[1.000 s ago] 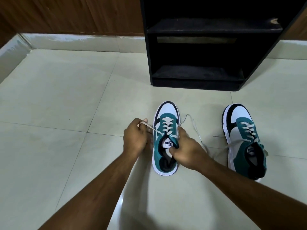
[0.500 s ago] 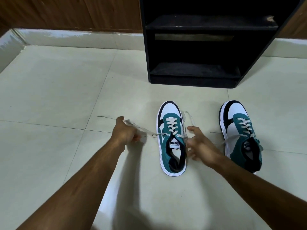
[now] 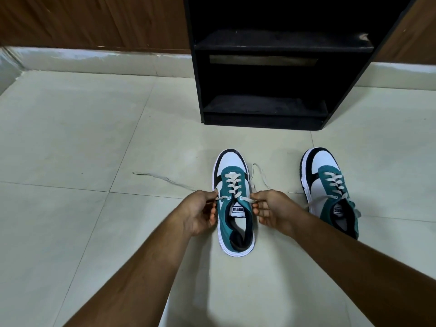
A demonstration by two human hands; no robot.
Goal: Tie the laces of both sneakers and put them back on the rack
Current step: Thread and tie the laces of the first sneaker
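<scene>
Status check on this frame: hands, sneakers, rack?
Left hand and right hand each pinch a lace end of the near sneaker. Second sneaker untied. Rack unobstructed.

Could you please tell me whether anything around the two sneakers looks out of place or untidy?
Both are untied. The left sneaker has one lace trailing across the floor, its ends pinched by the left hand and right hand. The right sneaker also has loose laces.
</scene>
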